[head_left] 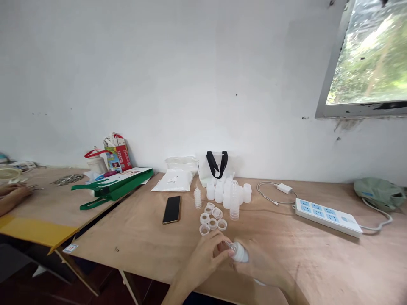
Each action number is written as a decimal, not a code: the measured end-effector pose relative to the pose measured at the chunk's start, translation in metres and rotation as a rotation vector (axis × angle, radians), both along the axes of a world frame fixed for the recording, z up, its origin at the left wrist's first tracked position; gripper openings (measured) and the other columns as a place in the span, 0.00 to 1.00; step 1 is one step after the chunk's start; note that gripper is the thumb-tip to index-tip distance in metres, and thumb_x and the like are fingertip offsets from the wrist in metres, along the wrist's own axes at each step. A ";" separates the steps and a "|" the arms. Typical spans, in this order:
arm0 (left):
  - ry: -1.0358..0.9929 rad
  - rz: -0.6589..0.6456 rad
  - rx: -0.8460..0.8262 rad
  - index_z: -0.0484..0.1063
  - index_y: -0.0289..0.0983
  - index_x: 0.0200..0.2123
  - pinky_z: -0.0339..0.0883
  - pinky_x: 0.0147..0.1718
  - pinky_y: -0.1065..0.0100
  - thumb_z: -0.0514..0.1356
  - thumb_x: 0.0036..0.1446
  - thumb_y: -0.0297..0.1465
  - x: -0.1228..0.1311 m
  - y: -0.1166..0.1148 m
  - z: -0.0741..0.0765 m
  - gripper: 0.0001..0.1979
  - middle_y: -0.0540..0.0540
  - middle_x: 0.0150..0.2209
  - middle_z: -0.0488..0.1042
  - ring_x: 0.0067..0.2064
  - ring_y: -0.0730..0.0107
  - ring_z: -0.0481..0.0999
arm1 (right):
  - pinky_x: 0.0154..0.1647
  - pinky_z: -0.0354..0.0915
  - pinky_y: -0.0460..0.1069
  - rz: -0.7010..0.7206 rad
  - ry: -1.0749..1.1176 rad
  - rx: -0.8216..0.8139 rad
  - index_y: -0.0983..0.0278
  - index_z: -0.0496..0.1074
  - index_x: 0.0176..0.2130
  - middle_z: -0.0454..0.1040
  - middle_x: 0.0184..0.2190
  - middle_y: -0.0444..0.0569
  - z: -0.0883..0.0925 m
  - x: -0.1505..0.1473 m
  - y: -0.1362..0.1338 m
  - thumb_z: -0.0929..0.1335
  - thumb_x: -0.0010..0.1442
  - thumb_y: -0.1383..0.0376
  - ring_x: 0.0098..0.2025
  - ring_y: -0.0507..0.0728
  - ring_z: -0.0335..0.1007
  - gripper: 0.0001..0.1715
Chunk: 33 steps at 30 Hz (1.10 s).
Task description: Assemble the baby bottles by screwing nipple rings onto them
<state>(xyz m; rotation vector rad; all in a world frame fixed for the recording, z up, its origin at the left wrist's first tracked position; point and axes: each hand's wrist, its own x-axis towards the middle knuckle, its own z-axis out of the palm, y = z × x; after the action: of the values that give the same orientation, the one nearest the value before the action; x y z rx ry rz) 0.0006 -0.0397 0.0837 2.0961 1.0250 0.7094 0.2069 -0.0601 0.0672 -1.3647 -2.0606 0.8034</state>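
Note:
Over the front of the table, my right hand [254, 260], smeared by motion, is closed around a small white plastic bottle [242, 253], which lies tilted with its top toward the left. The thumb and fingers of my left hand [214, 250] pinch the clear nipple at the bottle's top. Just beyond the left hand lie several loose white screw rings [212, 223]. Behind them stand a stack of clear nipples [197, 199], a tall stack of clear caps [234, 202] and a group of white bottles [218, 193].
A phone [171, 209] lies left of the rings. White plastic bags [173, 180] and a bag with black handles [205, 169] rest against the wall. On the right are a power strip [327, 217] and a green cap [378, 192]. Another person's hand [17, 192] shows at the far-left table.

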 end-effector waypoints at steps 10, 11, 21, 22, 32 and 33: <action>-0.027 0.075 0.095 0.77 0.43 0.34 0.68 0.44 0.57 0.62 0.56 0.32 0.017 0.003 -0.035 0.03 0.44 0.39 0.80 0.43 0.53 0.78 | 0.35 0.54 0.50 -0.055 -0.515 0.156 0.61 0.73 0.43 0.82 0.39 0.49 -0.018 0.005 0.000 0.67 0.60 0.67 0.39 0.62 0.77 0.10; -0.035 0.070 0.094 0.77 0.44 0.34 0.69 0.44 0.57 0.62 0.57 0.33 0.017 0.004 -0.037 0.04 0.44 0.39 0.80 0.43 0.53 0.78 | 0.35 0.54 0.50 -0.058 -0.537 0.159 0.61 0.73 0.44 0.82 0.40 0.50 -0.018 0.005 0.000 0.67 0.58 0.69 0.39 0.62 0.77 0.12; -0.362 -0.077 -0.353 0.80 0.37 0.35 0.72 0.40 0.66 0.67 0.58 0.41 0.002 0.012 -0.015 0.12 0.46 0.34 0.80 0.36 0.66 0.78 | 0.32 0.54 0.49 0.022 -0.262 0.079 0.60 0.69 0.35 0.78 0.32 0.43 0.003 0.006 -0.007 0.66 0.57 0.68 0.33 0.57 0.72 0.03; -0.433 -0.092 -0.412 0.80 0.37 0.35 0.73 0.40 0.65 0.68 0.57 0.42 0.000 0.015 -0.015 0.13 0.46 0.33 0.80 0.36 0.65 0.78 | 0.33 0.55 0.49 0.042 -0.187 0.053 0.59 0.69 0.34 0.77 0.31 0.43 0.006 0.007 -0.007 0.67 0.58 0.66 0.33 0.57 0.71 0.01; -0.247 0.432 0.155 0.71 0.40 0.30 0.67 0.33 0.67 0.64 0.55 0.32 -0.015 0.085 -0.010 0.04 0.51 0.29 0.74 0.31 0.67 0.73 | 0.35 0.58 0.48 -0.158 0.044 0.000 0.60 0.63 0.31 0.68 0.29 0.42 0.004 0.030 0.005 0.68 0.62 0.52 0.33 0.54 0.63 0.16; -0.181 0.432 0.176 0.70 0.40 0.30 0.64 0.32 0.68 0.63 0.55 0.30 -0.015 0.097 -0.008 0.04 0.51 0.29 0.73 0.30 0.68 0.72 | 0.35 0.58 0.48 -0.168 0.047 0.003 0.60 0.63 0.31 0.68 0.30 0.42 0.003 0.031 0.005 0.67 0.62 0.51 0.33 0.54 0.63 0.17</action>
<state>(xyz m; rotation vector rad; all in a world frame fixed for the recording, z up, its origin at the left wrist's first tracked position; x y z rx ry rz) -0.0147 0.0568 0.0758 1.9232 1.3686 1.2172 0.2383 -0.0551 0.0707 -1.4805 -1.8819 0.7521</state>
